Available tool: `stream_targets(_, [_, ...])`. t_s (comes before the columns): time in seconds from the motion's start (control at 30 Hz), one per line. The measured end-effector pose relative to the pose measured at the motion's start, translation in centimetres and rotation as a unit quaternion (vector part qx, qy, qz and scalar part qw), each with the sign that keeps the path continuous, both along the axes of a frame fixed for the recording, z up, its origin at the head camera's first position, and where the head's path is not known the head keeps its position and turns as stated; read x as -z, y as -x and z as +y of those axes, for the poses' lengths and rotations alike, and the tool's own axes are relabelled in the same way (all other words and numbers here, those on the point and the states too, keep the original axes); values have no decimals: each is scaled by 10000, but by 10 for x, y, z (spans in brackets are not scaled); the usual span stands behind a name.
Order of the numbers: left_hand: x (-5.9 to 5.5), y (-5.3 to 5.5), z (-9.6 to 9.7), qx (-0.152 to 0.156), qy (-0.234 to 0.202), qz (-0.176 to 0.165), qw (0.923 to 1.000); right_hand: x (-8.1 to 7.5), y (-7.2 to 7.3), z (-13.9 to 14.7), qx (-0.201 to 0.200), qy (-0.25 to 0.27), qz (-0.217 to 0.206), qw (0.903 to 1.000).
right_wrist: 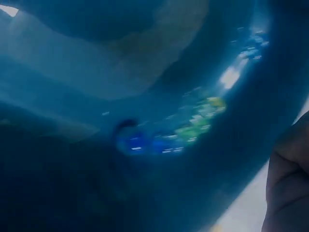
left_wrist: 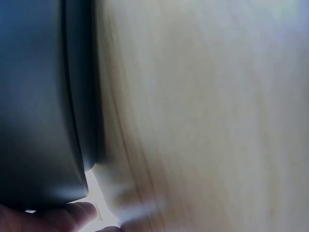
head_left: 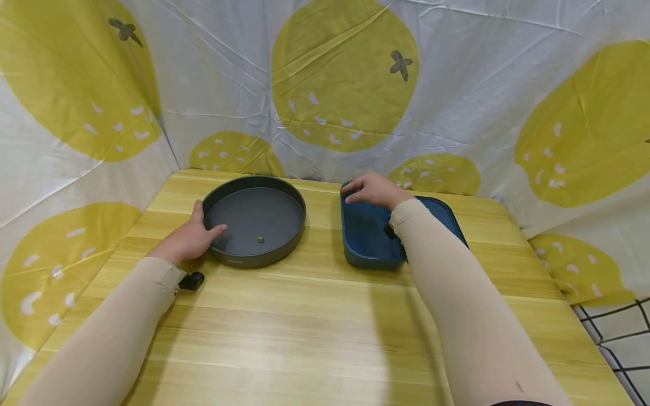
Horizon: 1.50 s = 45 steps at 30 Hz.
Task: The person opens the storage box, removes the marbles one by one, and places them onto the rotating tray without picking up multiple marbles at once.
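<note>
The right sleeve (head_left: 447, 282) hid part of the blue tray (head_left: 365, 245) near the table's (head_left: 284, 327) far edge; whether the right hand (head_left: 373, 190), fingers bent at its corner, gripped the rim, I couldn't tell. Patterned cloth (head_left: 345, 67) hung behind. Blurred blue-green bits (right_wrist: 193, 128) lay inside. By the far left corner, the left hand (head_left: 188, 237) clasped the rim of the grey pan (head_left: 254, 208), which held one small greenish piece (head_left: 261, 239).

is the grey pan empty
No, a small green piece lies inside the grey pan.
</note>
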<state>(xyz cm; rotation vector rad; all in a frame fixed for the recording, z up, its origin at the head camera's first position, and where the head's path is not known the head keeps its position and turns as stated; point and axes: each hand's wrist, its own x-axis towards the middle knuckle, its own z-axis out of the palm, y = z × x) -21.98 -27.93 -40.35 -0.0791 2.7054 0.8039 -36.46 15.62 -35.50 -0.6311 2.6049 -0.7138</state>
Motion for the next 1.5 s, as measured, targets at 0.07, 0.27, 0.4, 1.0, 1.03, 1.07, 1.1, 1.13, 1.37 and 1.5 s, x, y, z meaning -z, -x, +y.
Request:
stream_targets(0.07, [0, 0, 1, -4, 23, -5, 10000, 9, 6, 9, -33, -227, -3, 9997])
stream_targets(0.27, [2, 1, 2, -50, -7, -36, 10000, 30, 16, 23, -19, -779, 48, 9969])
stream_targets(0.4, [2, 0, 2, -77, -7, -14, 10000, 40, 21, 25, -16, -975, 95, 9952])
stream_targets(1.0, [0, -1, 0, -143, 72, -36, 9999, 50, 31, 15, -293, -1140, 43, 9930])
stream_targets(1.03, [0, -1, 1, -142, 62, -41, 9999, 50, 31, 14, -349, -1141, 19, 9929])
stream_targets(1.07, [0, -1, 1, -140, 57, -45, 9999, 50, 30, 13, -394, -1126, -5, 9929])
stream_targets(1.1, [0, -1, 1, -141, 51, -49, 9999, 50, 30, 12, -445, -1096, -15, 9930])
stream_targets(1.13, [0, -2, 1, -140, 43, -54, 9999, 50, 30, 11, -490, -1070, -21, 9930])
stream_targets(1.37, [-1, -3, 2, -125, 117, -66, 9998, 53, 28, 6, -654, -938, -12, 9934])
stream_targets(1.5, [-2, -2, 2, -145, 78, -77, 9998, 52, 26, 3, -709, -937, -208, 9928])
